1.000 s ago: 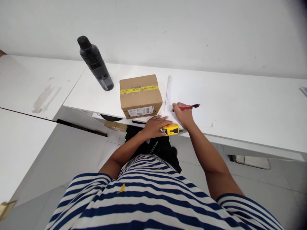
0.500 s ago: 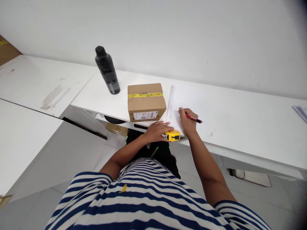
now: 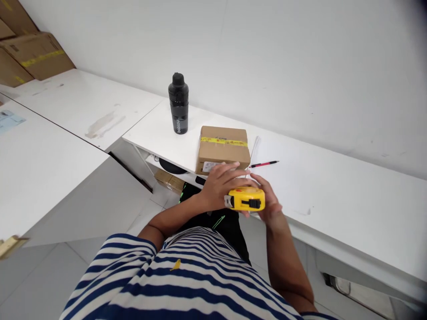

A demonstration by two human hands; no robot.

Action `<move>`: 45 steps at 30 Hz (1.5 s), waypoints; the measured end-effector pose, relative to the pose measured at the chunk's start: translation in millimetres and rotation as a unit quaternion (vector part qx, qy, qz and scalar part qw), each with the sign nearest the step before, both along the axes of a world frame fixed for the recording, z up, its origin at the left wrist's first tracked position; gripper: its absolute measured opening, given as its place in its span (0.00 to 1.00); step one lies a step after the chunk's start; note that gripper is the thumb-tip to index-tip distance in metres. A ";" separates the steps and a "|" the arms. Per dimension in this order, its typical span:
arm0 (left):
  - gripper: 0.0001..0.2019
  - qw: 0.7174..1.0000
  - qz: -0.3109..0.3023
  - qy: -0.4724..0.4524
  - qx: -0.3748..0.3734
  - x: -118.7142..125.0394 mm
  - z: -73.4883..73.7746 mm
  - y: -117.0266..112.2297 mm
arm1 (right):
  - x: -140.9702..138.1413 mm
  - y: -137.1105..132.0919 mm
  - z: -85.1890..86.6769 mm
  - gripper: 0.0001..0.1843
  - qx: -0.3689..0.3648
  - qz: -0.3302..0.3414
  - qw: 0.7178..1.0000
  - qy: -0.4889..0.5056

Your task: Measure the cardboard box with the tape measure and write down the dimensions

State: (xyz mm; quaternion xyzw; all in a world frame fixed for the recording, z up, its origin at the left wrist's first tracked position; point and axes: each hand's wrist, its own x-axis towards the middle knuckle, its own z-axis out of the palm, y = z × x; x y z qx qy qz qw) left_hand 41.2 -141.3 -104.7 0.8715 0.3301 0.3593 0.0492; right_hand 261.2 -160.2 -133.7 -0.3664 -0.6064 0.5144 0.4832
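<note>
A yellow tape measure (image 3: pixel 247 198) is held between my two hands just in front of the table's edge, its metal tip facing left. My left hand (image 3: pixel 216 184) grips it from the left, with long fingers reaching over its far side. Around its right end curl the fingers of my right hand (image 3: pixel 271 202). Directly behind my left fingers stands a taped cardboard box (image 3: pixel 223 149) with a white label, partly covered by that hand. A red and black pen (image 3: pixel 265 164) lies on white paper (image 3: pixel 283 189) right of the box.
A black bottle (image 3: pixel 179 106) stands upright left of the box. The white table (image 3: pixel 350 186) runs along the wall, with an open shelf beneath. Larger cartons (image 3: pixel 43 55) are stacked at far left, and another white table (image 3: pixel 43 164) sits nearer on the left.
My right hand has let go of the pen, which now lies on the paper, and has come to the tape measure. The tape measure is raised a little. The view has shifted left.
</note>
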 end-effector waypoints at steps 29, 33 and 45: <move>0.26 0.864 0.142 -0.330 -0.352 -103.5 68.6 97.8 | 28.2 114.2 52.6 0.46 0.128 -0.365 0.921 -0.048; 0.27 0.884 0.173 -0.229 -0.369 -93.9 55.5 108.2 | 5.9 125.3 46.5 0.46 0.090 -0.355 0.926 -0.096; 0.29 0.883 0.210 -0.193 -0.373 -88.6 54.0 103.5 | 6.9 134.5 36.5 0.50 0.087 -0.334 0.935 -0.086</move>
